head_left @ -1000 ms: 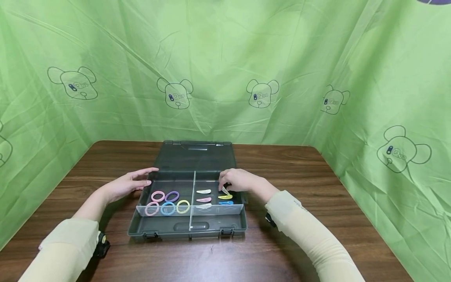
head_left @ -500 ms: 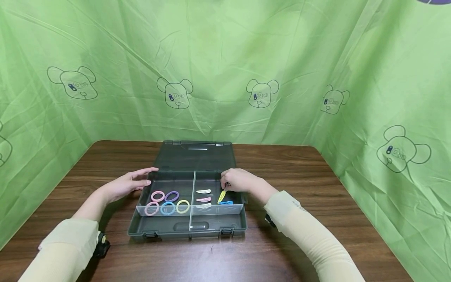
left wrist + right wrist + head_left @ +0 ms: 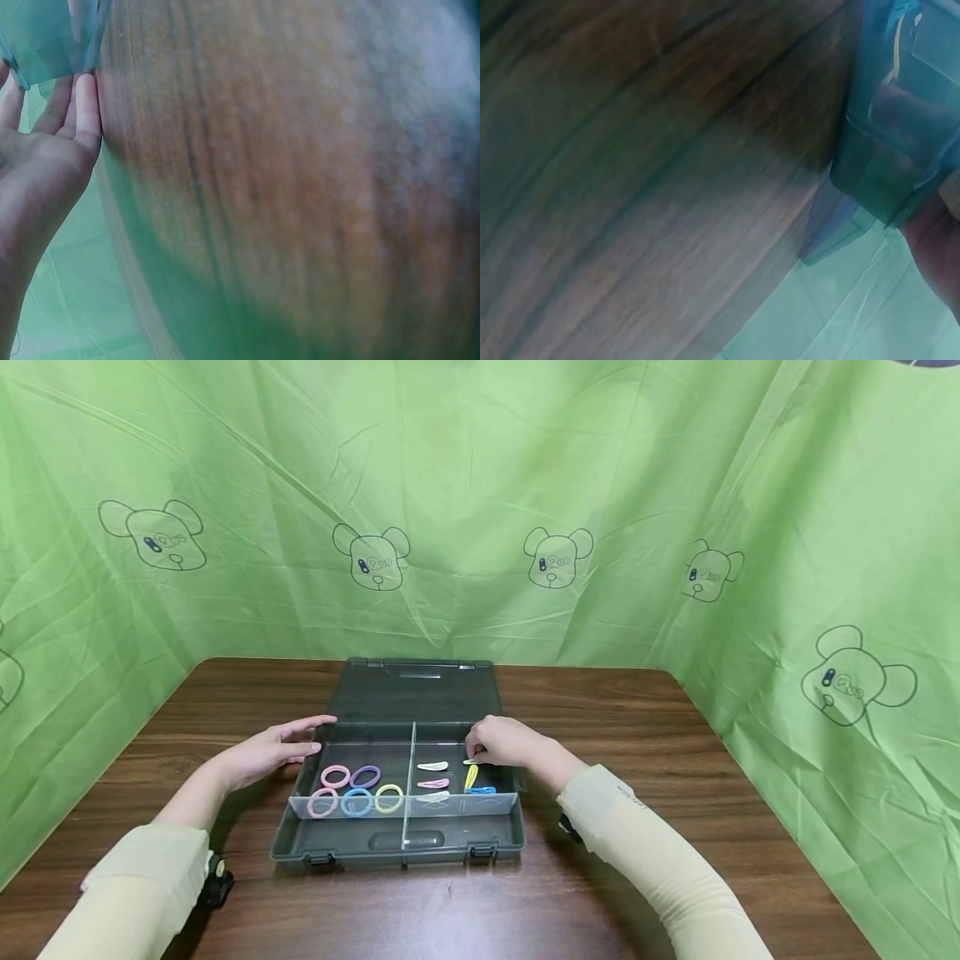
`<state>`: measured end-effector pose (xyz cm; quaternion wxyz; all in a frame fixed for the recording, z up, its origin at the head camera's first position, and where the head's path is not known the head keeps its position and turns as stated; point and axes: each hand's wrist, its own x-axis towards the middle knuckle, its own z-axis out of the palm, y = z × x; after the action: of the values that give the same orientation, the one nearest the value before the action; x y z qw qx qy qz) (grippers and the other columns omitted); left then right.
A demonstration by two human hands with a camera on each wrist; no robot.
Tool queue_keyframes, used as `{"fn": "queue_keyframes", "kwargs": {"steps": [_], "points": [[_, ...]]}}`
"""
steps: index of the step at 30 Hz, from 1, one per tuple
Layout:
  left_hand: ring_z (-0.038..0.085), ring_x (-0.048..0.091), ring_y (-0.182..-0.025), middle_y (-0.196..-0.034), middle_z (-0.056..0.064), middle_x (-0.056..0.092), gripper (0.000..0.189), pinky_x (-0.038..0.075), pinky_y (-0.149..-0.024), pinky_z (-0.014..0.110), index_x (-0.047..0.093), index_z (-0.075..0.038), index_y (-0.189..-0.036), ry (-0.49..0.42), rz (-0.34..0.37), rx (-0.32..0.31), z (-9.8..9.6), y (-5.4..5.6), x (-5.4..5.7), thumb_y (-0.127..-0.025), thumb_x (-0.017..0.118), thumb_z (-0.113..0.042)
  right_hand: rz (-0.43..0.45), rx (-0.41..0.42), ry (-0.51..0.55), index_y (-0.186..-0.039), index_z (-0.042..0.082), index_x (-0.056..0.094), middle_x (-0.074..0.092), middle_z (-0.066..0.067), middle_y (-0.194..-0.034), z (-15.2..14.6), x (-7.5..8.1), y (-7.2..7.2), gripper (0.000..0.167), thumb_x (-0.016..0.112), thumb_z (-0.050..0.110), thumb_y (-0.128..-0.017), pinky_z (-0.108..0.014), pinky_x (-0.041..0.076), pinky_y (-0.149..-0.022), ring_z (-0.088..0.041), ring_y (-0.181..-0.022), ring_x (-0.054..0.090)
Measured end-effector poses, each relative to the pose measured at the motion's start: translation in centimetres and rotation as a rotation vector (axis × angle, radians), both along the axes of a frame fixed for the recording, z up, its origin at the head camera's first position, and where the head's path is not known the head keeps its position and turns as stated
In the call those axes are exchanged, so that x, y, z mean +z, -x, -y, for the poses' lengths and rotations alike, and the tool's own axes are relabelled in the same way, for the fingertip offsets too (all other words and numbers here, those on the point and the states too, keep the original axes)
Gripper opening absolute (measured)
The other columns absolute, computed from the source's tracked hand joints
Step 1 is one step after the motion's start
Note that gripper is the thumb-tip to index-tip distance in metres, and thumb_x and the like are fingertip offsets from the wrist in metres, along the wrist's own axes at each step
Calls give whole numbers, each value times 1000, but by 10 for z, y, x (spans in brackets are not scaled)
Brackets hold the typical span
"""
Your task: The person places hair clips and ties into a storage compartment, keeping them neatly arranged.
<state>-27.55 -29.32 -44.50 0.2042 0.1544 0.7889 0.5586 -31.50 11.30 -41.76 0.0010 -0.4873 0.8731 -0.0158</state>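
Observation:
A dark translucent organizer box (image 3: 352, 847) lies with its lid laid back. My right hand (image 3: 504, 742) reaches into its back right compartment, fingertips pinching a white hair clip (image 3: 469, 762), mostly covered by the fingers. Just in front of it lies a yellow hair clip (image 3: 471, 777), pointing lengthwise toward a blue hair clip (image 3: 481, 791). To their left sit a pink hair clip (image 3: 432, 784) and two white ones. My left hand (image 3: 262, 755) rests against the box's left side, fingers extended; the left wrist view shows the fingers (image 3: 88, 112) at the box wall.
Several coloured hair ties (image 3: 357, 803) lie in the back left compartment. A clear divider (image 3: 413, 752) separates left from right, and another crosses toward the front. The lid (image 3: 416, 693) lies behind the box on the wooden table (image 3: 600, 760). Green cloth (image 3: 465, 485) surrounds the table.
The yellow clip has turned from lying crosswise to pointing lengthwise. My right hand has shifted slightly, and the white clip now shows at its fingertips behind the yellow one. The left hand stays put.

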Motion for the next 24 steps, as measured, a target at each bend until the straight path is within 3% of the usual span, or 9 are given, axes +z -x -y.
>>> {"fn": "queue_keyframes", "kwargs": {"steps": [7, 14, 19, 24], "points": [[14, 50, -101, -141, 17, 31, 58, 46, -81, 27, 29, -15, -148, 20, 5, 1, 1, 0, 0, -96, 55, -22, 36, 15, 49, -80, 18, 70, 62, 9, -75, 2, -3, 2, 7, 70, 13, -84, -19, 43, -61, -4, -69, 53], [15, 48, -78, -125, 18, 37, 57, 45, -70, 31, 30, -17, -148, 18, 9, 8, 1, 1, 1, -97, 54, -21, 116, 73, 90, -88, 17, 74, 64, 8, -82, -1, 9, -5, 6, 71, 12, -85, -20, 45, -65, -7, -72, 57], [14, 50, -95, -136, 18, 33, 56, 46, -77, 27, 31, -16, -147, 24, -7, 8, 2, 1, 1, -97, 54, -19, 106, 105, 24, -90, 19, 74, 65, 9, -88, -1, 9, -10, 7, 71, 16, -85, -22, 48, -67, -7, -79, 59], [13, 52, -101, -138, 22, 35, 57, 46, -81, 26, 29, -13, -148, 9, -6, -8, 1, 1, -1, -97, 54, -19, 83, 70, -25, -83, 21, 71, 62, 11, -82, -2, 6, -13, 2, 73, 20, -83, -22, 46, -63, -4, -75, 55]]}}
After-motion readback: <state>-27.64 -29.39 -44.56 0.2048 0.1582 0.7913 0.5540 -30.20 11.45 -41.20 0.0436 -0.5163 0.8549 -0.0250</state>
